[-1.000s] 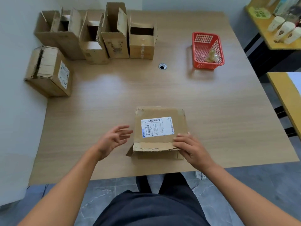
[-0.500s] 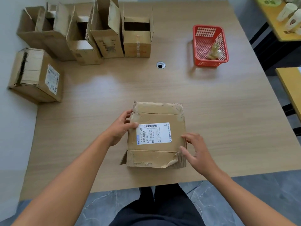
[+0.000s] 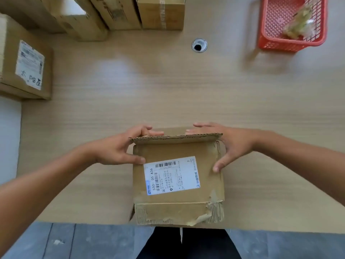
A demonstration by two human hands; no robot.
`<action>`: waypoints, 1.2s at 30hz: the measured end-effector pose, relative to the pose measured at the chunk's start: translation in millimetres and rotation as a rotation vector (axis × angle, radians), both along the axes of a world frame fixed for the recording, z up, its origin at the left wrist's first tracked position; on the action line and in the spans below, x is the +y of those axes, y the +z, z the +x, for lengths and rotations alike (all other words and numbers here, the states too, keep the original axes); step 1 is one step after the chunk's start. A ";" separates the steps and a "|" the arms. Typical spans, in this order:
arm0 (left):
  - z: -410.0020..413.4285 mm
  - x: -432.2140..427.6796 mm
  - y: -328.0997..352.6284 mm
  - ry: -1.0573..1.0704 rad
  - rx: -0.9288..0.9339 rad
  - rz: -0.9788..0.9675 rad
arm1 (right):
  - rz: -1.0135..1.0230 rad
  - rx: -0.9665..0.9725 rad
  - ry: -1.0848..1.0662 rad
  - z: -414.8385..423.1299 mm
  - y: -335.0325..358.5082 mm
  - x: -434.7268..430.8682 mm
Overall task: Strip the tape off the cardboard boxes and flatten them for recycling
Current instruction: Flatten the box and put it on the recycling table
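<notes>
A small cardboard box [image 3: 177,150] with a white shipping label [image 3: 171,174] sits at the table's near edge, its torn, tape-scarred front flap [image 3: 177,214] facing me. My left hand [image 3: 119,148] holds the box's left side, thumb on the top face by the label, fingers reaching over the far edge. My right hand [image 3: 229,144] holds the right side the same way, thumb on the top near the right edge, fingers behind the raised far flap [image 3: 177,137].
Several more cardboard boxes [image 3: 160,14] line the table's far edge, and a labelled one [image 3: 28,66] stands at the left. A red plastic basket [image 3: 291,23] with crumpled tape is at the far right. A cable hole [image 3: 199,45] lies mid-table.
Both hands moved from the box's near sides up to its far corners and now grasp it. The box came closer to the table edge and the view closed in.
</notes>
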State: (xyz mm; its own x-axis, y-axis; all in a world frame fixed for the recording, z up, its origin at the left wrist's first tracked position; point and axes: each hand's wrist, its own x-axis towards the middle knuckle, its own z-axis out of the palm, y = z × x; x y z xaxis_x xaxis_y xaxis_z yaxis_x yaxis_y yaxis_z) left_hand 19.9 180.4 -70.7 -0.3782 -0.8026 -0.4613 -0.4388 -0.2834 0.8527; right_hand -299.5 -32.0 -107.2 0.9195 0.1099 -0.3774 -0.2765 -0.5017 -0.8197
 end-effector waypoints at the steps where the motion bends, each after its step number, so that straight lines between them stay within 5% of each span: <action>1: -0.3 -5.9 0.7 -0.028 -0.022 -0.003 | 0.033 0.021 0.055 10.3 -2.4 -7.4; 6: -6.8 -19.7 4.8 -0.075 -0.232 -0.121 | 0.076 0.106 0.135 33.8 -2.6 -20.9; 13: -34.8 33.6 4.1 0.506 -0.280 0.022 | -0.006 0.059 -0.865 -16.6 3.7 37.4; 18: -65.0 72.3 1.3 0.940 -0.060 0.165 | 0.056 0.019 -1.185 -8.4 5.1 100.5; 25: -53.5 100.2 -13.4 1.026 -0.137 0.098 | 0.062 0.146 -1.185 1.3 5.3 152.1; 30: -39.9 100.7 -20.9 0.953 -0.223 0.086 | -0.018 -0.105 -1.015 -36.8 2.5 200.8; 33: -37.2 100.6 -21.2 0.895 -0.246 0.078 | -0.201 -0.180 -0.848 -62.2 -9.1 220.3; 36: -34.1 103.1 -24.7 0.871 -0.232 0.052 | -0.425 -0.202 -0.913 -53.9 -23.8 227.8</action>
